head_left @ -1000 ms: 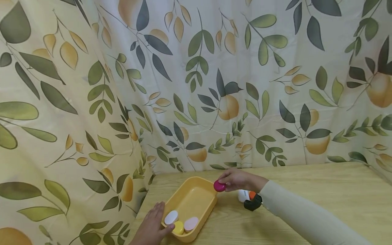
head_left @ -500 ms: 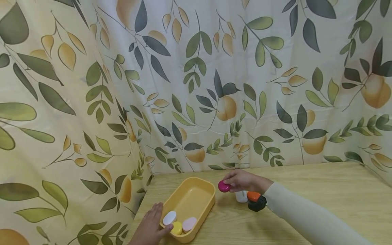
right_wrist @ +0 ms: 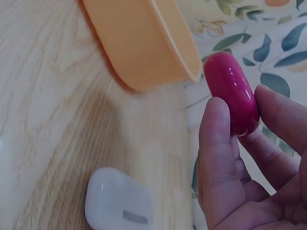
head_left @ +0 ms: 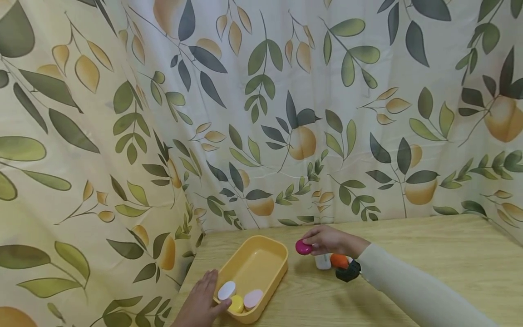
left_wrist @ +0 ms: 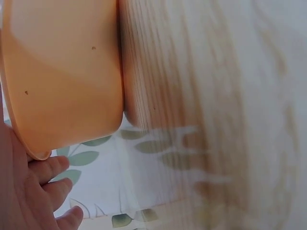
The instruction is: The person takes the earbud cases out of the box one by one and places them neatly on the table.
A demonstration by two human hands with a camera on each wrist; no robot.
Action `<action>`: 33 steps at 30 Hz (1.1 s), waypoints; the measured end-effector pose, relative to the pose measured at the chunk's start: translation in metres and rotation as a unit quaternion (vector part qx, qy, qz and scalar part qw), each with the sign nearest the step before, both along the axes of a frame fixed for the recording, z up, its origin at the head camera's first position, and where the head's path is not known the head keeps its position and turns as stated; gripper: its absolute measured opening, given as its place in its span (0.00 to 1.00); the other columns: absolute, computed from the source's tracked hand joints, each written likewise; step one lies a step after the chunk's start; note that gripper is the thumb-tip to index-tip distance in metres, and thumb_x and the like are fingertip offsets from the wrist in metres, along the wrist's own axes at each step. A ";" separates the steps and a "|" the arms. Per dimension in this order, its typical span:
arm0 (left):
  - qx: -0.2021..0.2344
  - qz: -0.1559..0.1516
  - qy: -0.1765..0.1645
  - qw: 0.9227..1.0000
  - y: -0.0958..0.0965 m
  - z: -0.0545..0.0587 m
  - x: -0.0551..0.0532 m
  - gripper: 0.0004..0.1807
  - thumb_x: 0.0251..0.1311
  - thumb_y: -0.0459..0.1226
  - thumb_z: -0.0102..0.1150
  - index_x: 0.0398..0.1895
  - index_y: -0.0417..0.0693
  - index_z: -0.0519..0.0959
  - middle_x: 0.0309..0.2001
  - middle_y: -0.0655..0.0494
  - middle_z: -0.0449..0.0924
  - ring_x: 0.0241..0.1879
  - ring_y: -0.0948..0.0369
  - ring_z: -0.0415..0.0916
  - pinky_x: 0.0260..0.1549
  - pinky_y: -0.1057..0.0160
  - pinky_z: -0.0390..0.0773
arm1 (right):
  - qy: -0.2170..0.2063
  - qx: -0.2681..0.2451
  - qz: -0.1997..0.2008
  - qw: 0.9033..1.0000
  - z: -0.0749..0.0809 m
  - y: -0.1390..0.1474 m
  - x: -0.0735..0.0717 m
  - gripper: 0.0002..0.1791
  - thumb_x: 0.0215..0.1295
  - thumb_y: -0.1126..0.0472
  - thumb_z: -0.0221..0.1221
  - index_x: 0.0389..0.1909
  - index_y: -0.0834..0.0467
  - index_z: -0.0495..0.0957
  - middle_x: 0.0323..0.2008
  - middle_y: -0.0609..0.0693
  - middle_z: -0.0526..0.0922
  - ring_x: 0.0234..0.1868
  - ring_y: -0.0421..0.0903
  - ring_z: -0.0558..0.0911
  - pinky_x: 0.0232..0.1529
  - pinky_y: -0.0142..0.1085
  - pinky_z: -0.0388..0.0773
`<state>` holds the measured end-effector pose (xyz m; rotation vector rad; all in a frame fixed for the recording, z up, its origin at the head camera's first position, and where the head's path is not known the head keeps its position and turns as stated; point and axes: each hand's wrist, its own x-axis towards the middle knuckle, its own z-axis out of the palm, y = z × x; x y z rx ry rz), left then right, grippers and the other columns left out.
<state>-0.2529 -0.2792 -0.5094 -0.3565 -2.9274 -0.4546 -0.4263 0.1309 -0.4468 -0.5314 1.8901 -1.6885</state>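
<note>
A yellow-orange tray (head_left: 255,268) stands on the table, with a white disc (head_left: 226,290), a yellow disc (head_left: 236,304) and a pale pink disc (head_left: 253,299) at its near end. My left hand (head_left: 201,297) rests on the tray's near left rim. Its thumb reaches over the inside; in the left wrist view the fingertips (left_wrist: 57,191) extend past the rim corner. My right hand (head_left: 331,240) pinches a glossy magenta rounded disc (head_left: 303,247) between thumb and fingers, above the table and right of the tray. In the right wrist view the disc (right_wrist: 231,93) appears edge-on, thick and smooth.
Beneath the right hand lie a small white rounded case (head_left: 323,261), an orange thing (head_left: 339,260) and a black thing (head_left: 348,271), close together on the wooden table (head_left: 429,254). A leaf-and-fruit patterned curtain (head_left: 245,113) hangs behind and to the left.
The right hand has moved slightly right, away from the tray, with the magenta disc still pinched. The orange and black things have shifted a little right. The left hand stays on the tray rim.
</note>
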 end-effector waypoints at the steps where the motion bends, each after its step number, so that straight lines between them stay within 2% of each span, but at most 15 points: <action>1: 0.001 -0.001 0.003 1.000 0.000 0.000 0.000 0.50 0.65 0.63 0.48 0.71 0.29 0.57 0.71 0.35 0.57 0.70 0.39 0.52 0.63 0.37 0.54 | 0.003 0.001 0.000 1.000 0.000 0.001 -0.001 0.17 0.69 0.66 0.58 0.52 0.73 0.74 0.40 0.59 0.83 0.36 0.47 0.83 0.40 0.39 0.83; 6: 0.000 -0.001 0.007 1.000 0.000 0.000 0.000 0.50 0.65 0.63 0.48 0.72 0.29 0.56 0.71 0.36 0.57 0.70 0.40 0.52 0.64 0.37 0.54 | 0.003 0.002 -0.016 1.000 -0.003 0.011 -0.007 0.18 0.69 0.64 0.59 0.53 0.73 0.74 0.41 0.59 0.82 0.37 0.49 0.83 0.40 0.39 0.82; 10: 0.004 0.000 0.006 1.000 0.000 0.002 0.000 0.50 0.65 0.63 0.48 0.72 0.29 0.56 0.71 0.36 0.56 0.70 0.40 0.51 0.64 0.37 0.54 | 0.001 -0.012 -0.013 1.000 -0.006 0.019 -0.011 0.20 0.69 0.64 0.58 0.55 0.74 0.72 0.41 0.59 0.82 0.38 0.49 0.83 0.40 0.39 0.82; 16: 0.004 -0.003 0.001 1.000 0.000 0.000 0.001 0.49 0.66 0.62 0.49 0.71 0.28 0.56 0.71 0.35 0.56 0.70 0.39 0.52 0.64 0.37 0.54 | 0.005 -0.015 -0.009 1.000 -0.010 0.032 -0.012 0.20 0.70 0.65 0.57 0.55 0.76 0.71 0.42 0.59 0.82 0.39 0.49 0.83 0.40 0.39 0.82; 22: 0.008 -0.005 -0.001 1.000 0.000 0.001 0.002 0.49 0.66 0.61 0.50 0.72 0.28 0.55 0.71 0.35 0.56 0.70 0.39 0.52 0.64 0.37 0.54 | 0.004 -0.017 -0.025 1.000 -0.014 0.047 -0.016 0.21 0.71 0.64 0.56 0.56 0.76 0.70 0.42 0.58 0.82 0.40 0.48 0.82 0.41 0.39 0.82; 33: 0.004 -0.008 -0.004 1.000 -0.002 0.002 -0.003 0.49 0.66 0.62 0.49 0.72 0.28 0.56 0.71 0.34 0.56 0.70 0.38 0.52 0.63 0.36 0.55 | 0.004 -0.021 -0.040 0.999 -0.017 0.069 -0.017 0.21 0.70 0.65 0.56 0.56 0.77 0.70 0.41 0.57 0.81 0.41 0.49 0.82 0.42 0.40 0.82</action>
